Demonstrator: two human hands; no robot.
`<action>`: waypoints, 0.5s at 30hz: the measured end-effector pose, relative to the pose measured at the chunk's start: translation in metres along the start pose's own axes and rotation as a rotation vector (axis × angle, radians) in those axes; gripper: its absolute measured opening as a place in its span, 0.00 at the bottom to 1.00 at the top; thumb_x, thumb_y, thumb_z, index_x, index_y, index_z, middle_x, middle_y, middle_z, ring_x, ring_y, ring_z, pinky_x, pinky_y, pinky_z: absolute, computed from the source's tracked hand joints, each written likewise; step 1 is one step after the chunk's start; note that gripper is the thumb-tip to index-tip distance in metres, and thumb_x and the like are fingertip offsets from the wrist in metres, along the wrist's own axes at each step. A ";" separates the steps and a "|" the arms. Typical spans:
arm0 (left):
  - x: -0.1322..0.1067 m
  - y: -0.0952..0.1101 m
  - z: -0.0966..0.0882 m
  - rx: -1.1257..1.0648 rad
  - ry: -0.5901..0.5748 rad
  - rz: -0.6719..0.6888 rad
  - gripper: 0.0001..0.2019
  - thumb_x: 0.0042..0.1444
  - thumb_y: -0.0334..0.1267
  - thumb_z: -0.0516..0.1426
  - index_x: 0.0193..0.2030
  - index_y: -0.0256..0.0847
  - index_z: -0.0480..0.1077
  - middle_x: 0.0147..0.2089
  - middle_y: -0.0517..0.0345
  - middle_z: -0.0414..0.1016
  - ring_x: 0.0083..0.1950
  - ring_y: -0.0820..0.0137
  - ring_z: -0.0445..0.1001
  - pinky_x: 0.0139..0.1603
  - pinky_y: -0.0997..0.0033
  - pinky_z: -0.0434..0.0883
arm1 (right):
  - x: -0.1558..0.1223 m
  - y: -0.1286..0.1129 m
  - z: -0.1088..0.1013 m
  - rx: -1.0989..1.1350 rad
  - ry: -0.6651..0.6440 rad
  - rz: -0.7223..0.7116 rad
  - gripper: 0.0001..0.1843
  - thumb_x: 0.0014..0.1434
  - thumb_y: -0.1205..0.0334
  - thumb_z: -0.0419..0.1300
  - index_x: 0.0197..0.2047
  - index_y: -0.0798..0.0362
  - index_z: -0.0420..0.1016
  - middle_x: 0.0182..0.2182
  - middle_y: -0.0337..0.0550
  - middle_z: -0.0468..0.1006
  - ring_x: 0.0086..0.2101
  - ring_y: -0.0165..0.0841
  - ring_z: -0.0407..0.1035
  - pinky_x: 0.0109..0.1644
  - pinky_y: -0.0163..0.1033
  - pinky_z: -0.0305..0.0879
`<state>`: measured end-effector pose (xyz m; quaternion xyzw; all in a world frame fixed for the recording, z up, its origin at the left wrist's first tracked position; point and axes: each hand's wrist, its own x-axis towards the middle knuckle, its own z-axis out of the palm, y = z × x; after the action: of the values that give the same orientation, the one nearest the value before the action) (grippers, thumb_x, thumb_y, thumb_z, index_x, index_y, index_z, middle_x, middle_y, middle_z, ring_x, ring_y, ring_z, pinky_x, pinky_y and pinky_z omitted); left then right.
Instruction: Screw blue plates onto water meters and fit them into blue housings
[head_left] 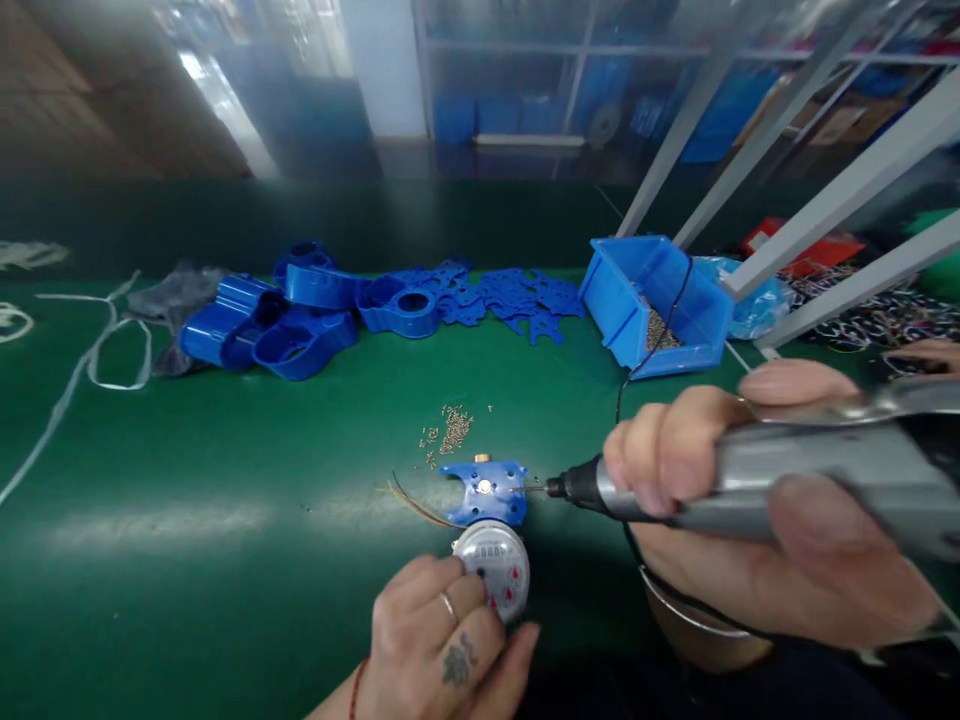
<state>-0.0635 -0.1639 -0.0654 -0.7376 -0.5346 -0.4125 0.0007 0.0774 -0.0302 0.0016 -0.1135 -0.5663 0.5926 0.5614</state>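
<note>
Looking forward and down from the head, facing across the bench [225, 560] toward blurred racks [570, 90] behind, sitting close over the near edge.

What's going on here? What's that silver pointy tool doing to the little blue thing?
A person is working at a green table. Their right hand grips a grey power screwdriver, its tip pointing at the right side of a blue plate. Their left hand holds a round meter that sits against the plate. A small heap of screws lies just behind. Blue housings and a blue bin sit farther back.
</note>
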 end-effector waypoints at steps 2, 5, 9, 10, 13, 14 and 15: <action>0.000 -0.010 0.000 0.001 0.113 -0.086 0.13 0.52 0.26 0.57 0.23 0.42 0.56 0.17 0.65 0.58 0.19 0.76 0.57 0.21 0.73 0.55 | -0.001 0.014 0.005 0.043 -0.063 -0.001 0.10 0.60 0.59 0.61 0.45 0.45 0.67 0.23 0.35 0.67 0.21 0.29 0.63 0.24 0.39 0.62; -0.005 -0.031 -0.008 0.019 0.267 -0.331 0.10 0.56 0.26 0.56 0.26 0.41 0.61 0.20 0.65 0.62 0.19 0.77 0.60 0.23 0.77 0.59 | -0.004 0.033 0.004 0.026 -0.123 -0.012 0.12 0.62 0.59 0.59 0.48 0.44 0.64 0.25 0.36 0.69 0.23 0.29 0.64 0.26 0.39 0.63; -0.006 -0.035 -0.013 0.084 0.159 -0.220 0.03 0.56 0.29 0.57 0.37 0.39 0.69 0.27 0.58 0.72 0.26 0.73 0.69 0.28 0.75 0.65 | -0.004 0.044 0.005 -0.009 -0.150 -0.019 0.11 0.62 0.59 0.58 0.48 0.44 0.64 0.25 0.35 0.68 0.22 0.30 0.63 0.25 0.38 0.62; -0.003 -0.030 -0.011 0.084 0.107 -0.132 0.02 0.55 0.30 0.57 0.36 0.38 0.69 0.26 0.58 0.72 0.25 0.72 0.68 0.27 0.74 0.64 | -0.003 0.046 0.006 -0.021 -0.157 -0.018 0.12 0.62 0.59 0.58 0.48 0.44 0.64 0.24 0.35 0.68 0.22 0.30 0.62 0.25 0.39 0.61; 0.007 -0.011 0.001 0.067 -0.071 0.067 0.07 0.53 0.34 0.58 0.25 0.39 0.65 0.21 0.58 0.68 0.21 0.71 0.64 0.21 0.71 0.57 | -0.003 0.049 0.008 -0.051 -0.174 -0.006 0.12 0.62 0.59 0.58 0.49 0.44 0.63 0.24 0.35 0.68 0.22 0.30 0.63 0.25 0.39 0.61; 0.011 -0.007 0.006 0.058 -0.135 0.102 0.09 0.52 0.36 0.58 0.23 0.39 0.65 0.21 0.56 0.68 0.21 0.70 0.64 0.21 0.70 0.57 | -0.004 0.050 0.008 -0.053 -0.176 -0.003 0.12 0.62 0.59 0.58 0.49 0.44 0.63 0.25 0.35 0.68 0.22 0.30 0.63 0.26 0.39 0.61; 0.014 -0.003 0.011 0.049 -0.191 0.120 0.10 0.52 0.37 0.58 0.23 0.38 0.65 0.22 0.55 0.69 0.23 0.69 0.65 0.22 0.69 0.57 | -0.004 0.051 0.009 -0.052 -0.177 -0.002 0.12 0.63 0.59 0.57 0.49 0.45 0.63 0.25 0.35 0.67 0.23 0.30 0.63 0.26 0.39 0.61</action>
<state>-0.0584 -0.1468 -0.0655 -0.8041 -0.4969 -0.3262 -0.0075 0.0447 -0.0243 -0.0382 -0.0744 -0.6291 0.5848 0.5067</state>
